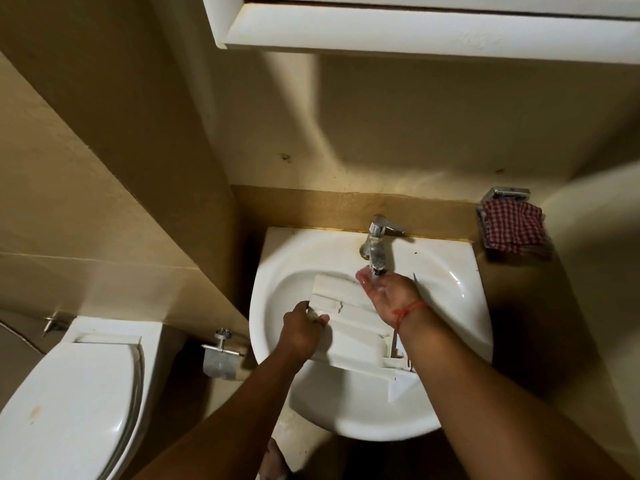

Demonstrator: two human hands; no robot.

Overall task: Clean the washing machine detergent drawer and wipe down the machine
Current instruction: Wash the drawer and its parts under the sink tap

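The white sink [450, 282] is the landmark here: a toilet [79, 386] stands well to its left, a white cabinet [398, 29] hangs on the wall above it, and a red checked cloth [512, 228] is draped over a metal holder just beyond its right back corner. Lying in the sink's bowl is the detergent drawer [349, 327] — a long white plastic tray, its long axis running diagonally from the back left of the bowl, below the faucet [375, 247], toward the front right rim, where its wider front panel overhangs the edge. It looks rigid and light, but wet moulded plastic is likely slippery, and its thin partitions and corners seem the parts most apt to crack, so the sturdy side walls look like the best place to take hold. The left hand [301, 332] does so now, fingers curled over the drawer's left edge near its middle, pinning it in the bowl. The right hand [384, 289] holds nothing — it is open and cupped, palm up, directly under the faucet's spout, catching water just above the drawer's far end. A red string circles that wrist.
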